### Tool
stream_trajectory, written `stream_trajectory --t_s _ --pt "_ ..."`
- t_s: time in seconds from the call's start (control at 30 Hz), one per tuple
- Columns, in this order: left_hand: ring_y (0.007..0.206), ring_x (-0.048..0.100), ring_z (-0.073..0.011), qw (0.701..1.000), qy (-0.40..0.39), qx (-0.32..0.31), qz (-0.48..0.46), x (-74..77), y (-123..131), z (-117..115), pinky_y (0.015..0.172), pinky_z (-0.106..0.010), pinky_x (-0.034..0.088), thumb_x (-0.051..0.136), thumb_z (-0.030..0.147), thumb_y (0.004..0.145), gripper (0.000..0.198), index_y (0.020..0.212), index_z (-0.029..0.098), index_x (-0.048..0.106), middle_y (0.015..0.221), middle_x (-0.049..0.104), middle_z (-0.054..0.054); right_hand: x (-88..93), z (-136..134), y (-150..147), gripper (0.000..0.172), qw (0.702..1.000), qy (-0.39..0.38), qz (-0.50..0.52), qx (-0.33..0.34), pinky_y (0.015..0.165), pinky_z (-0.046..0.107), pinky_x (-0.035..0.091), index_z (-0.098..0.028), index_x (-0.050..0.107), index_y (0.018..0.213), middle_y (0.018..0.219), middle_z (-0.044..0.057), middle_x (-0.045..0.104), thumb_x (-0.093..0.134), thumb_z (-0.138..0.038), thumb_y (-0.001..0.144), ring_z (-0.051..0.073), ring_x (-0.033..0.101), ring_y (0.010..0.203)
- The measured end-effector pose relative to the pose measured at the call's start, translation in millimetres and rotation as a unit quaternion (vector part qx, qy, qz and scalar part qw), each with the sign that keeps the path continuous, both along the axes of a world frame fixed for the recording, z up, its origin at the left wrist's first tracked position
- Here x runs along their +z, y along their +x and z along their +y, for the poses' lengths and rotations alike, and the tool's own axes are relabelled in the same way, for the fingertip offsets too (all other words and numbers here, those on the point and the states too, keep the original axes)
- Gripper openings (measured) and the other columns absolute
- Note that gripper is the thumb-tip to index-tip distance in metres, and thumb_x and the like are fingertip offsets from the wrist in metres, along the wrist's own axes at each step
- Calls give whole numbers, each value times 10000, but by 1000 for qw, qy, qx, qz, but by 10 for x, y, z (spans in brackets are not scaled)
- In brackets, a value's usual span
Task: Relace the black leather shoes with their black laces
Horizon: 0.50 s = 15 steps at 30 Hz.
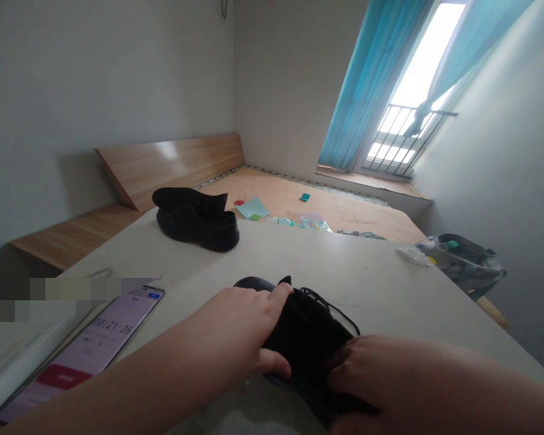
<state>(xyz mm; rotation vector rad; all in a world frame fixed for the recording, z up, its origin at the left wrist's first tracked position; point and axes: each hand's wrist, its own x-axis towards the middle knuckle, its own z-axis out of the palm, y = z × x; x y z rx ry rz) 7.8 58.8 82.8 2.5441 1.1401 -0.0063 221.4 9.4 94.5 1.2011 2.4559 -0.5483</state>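
A black lace-up shoe (308, 326) lies on the white table just in front of me. My left hand (254, 320) grips its far part, thumb on the near side and fingers over the upper. At the shoe's near right, my right hand (362, 374) has its fingertips tucked into the dark opening; what they hold there is hidden. A loose black lace (330, 305) loops out on the shoe's right side. Farther back on the left stands a second black shoe (197, 226), with a dark insole-shaped piece (185, 198) resting on top; neither hand touches it.
On the left of the white table (372, 272) lies a phone (90, 350) showing a running timer. Small papers and packets sit on the bed (276, 187) beyond. A lined bin (466, 260) stands past the table's right edge, near a small white packet (412, 256).
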Motion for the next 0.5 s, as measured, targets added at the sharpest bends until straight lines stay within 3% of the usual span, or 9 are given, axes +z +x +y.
stream_trajectory --t_s 0.2,0.33,0.5 --pt "941 693 -377 1000 5 -4 7 16 1 -18 728 -418 537 812 436 696 789 1353 165 469 1088 716 -153 -218 -51 -79 172 993 33 -97 62 908 379 499 -154 766 775 644 84 743 606 -92 759 246 721 644" --pt "930 697 -376 1000 10 -8 -4 8 -8 -23 719 -411 538 812 443 695 776 1340 167 480 1061 724 -145 -134 -64 -75 187 993 45 -75 84 903 321 512 -136 773 837 815 117 776 639 -120 707 267 743 808" --pt "922 698 -376 1000 7 -5 -4 31 -2 -16 712 -410 539 821 435 690 770 1332 173 485 1050 730 -137 -161 -61 -71 190 992 43 -85 81 909 335 532 -138 781 815 780 110 774 654 -105 678 268 744 776"
